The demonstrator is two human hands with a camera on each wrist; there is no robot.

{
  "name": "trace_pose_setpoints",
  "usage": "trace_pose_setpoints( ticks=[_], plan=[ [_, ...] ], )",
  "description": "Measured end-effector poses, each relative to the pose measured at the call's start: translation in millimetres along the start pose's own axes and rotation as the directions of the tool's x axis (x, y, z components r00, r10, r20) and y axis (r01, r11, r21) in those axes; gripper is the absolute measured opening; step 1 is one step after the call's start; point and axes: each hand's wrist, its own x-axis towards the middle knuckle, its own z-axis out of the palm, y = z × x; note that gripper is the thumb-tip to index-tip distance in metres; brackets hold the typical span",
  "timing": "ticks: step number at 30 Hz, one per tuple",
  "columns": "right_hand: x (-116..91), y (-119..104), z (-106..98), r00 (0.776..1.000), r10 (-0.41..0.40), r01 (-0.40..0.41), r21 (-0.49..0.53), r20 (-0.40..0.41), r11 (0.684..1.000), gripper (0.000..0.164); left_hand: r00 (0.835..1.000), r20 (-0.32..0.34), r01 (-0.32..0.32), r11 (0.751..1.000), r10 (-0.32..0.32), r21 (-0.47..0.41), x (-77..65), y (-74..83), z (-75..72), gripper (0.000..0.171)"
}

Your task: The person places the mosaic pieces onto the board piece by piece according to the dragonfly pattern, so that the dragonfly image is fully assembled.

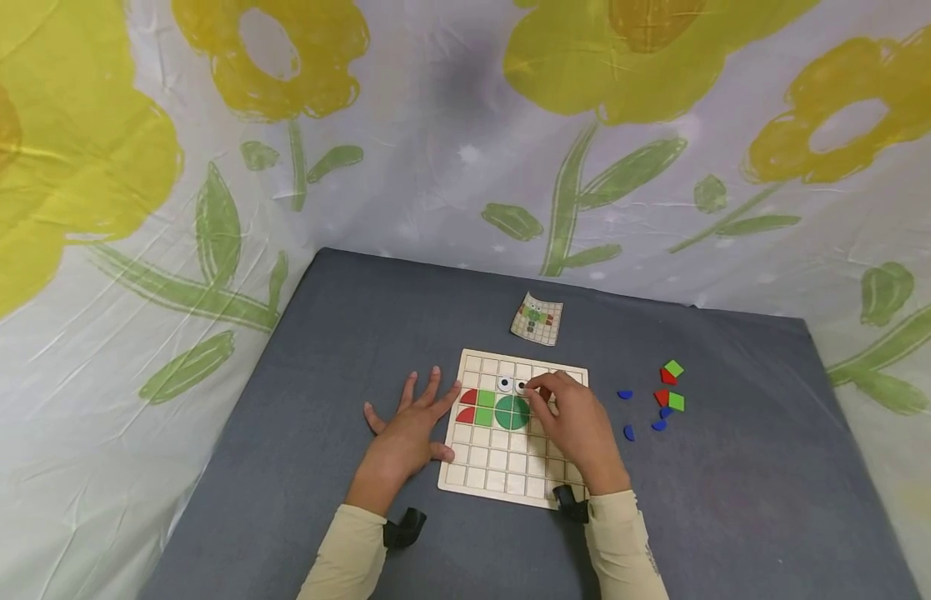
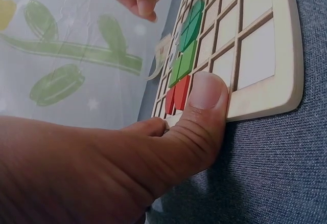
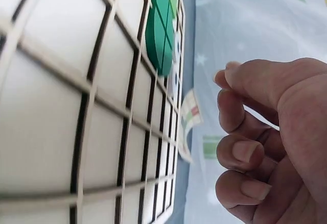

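A wooden grid board (image 1: pixel 498 460) lies on the table. My left hand (image 1: pixel 408 437) spreads its fingers along the board's left side, its thumb (image 2: pixel 207 93) resting on the rim in the left wrist view. My right hand (image 1: pixel 583 427) is over the board's upper right part. Its thumb and index tips meet with nothing visible between them; the other fingers (image 3: pixel 240 188) curl in. Two white eye pieces (image 1: pixel 505 384) sit on the grid beside those fingertips. Below them is a dark green circle of quarter pieces (image 1: pixel 512 412), then light green squares (image 1: pixel 484 408) and red quarter pieces (image 1: pixel 468 406) leftward.
Beyond the board lies a pattern card (image 1: pixel 538 321) with a curled corner. Loose blue half-round pieces (image 1: pixel 629 433), red pieces (image 1: pixel 668 377) and light green squares (image 1: pixel 676 402) are scattered to the right on the grey tablecloth (image 1: pixel 750 483). A flower-printed curtain (image 1: pixel 435 167) hangs behind the table.
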Motion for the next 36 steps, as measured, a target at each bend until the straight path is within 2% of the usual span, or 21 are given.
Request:
trace_pose_setpoints(
  ticks=[13,25,32,36],
  plan=[
    [-7.4,40.9,-26.1,0.988,0.109,-0.11,-0.001,-0.11,0.994,0.015,1.0,-0.008,0.002,1.0,-0.002,0.021,0.1,0.3,2.6,0.107],
    [-27.6,90.2,-57.4,0.943,0.22,-0.239,-0.045,-0.251,0.97,0.018,1.0,-0.003,0.007,1.0,-0.007,0.023,-0.9,-0.4,3.4,0.107],
    [-41.7,112.6,-78.8,0.909,0.338,-0.362,-0.061,-0.243,0.93,0.025,1.0,-0.016,-0.002,1.0,0.003,0.028,-1.0,-0.8,3.0,0.107],
    [-47.8,127.8,-85.0,0.897,0.383,-0.406,-0.068,-0.222,0.911,0.028,1.0,-0.023,-0.006,0.999,0.006,0.037,0.0,-0.4,2.4,0.107]
  ],
)
